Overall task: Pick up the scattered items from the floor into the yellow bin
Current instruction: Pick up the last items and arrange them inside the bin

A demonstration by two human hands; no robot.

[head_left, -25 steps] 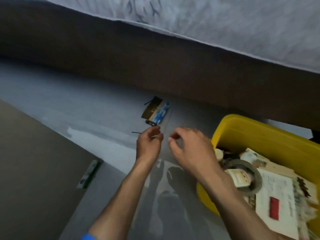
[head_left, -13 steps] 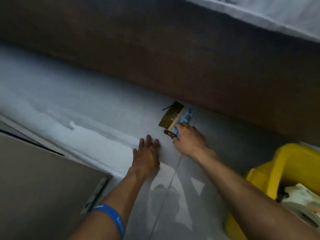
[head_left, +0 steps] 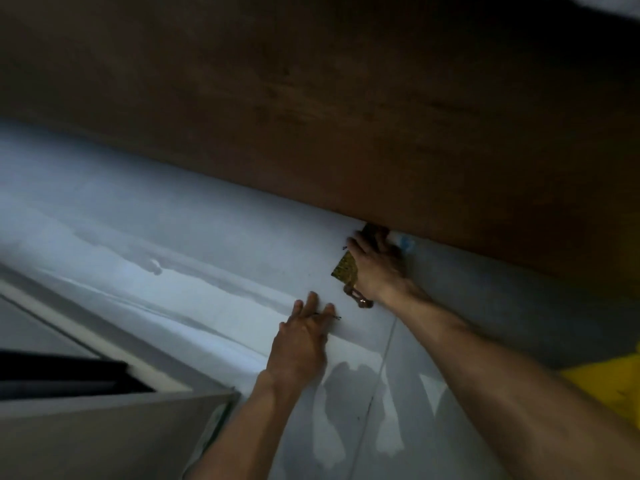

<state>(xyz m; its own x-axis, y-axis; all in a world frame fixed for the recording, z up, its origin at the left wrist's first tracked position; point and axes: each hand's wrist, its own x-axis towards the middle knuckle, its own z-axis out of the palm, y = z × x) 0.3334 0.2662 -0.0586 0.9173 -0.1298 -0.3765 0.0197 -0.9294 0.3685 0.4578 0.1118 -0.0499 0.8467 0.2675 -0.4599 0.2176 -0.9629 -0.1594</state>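
Note:
A small card with a gold-and-black part and a blue part lies on the pale floor against the base of the brown bed frame. My right hand lies on top of it, fingers stretched toward the frame and covering most of it. A small brown ring-shaped piece lies by that wrist. My left hand rests flat on the floor, and a thin black pin shows at its fingertips. Only a corner of the yellow bin shows at the right edge.
The dark brown bed frame fills the upper half of the view and overhangs the floor. A grey panel with a dark gap above it stands at the lower left. The picture is dim and blurred.
My view has swung left, so the bin has slid almost out of sight. My right hand has moved further onto the card, toward the bed frame. My left hand stays flat on the floor.

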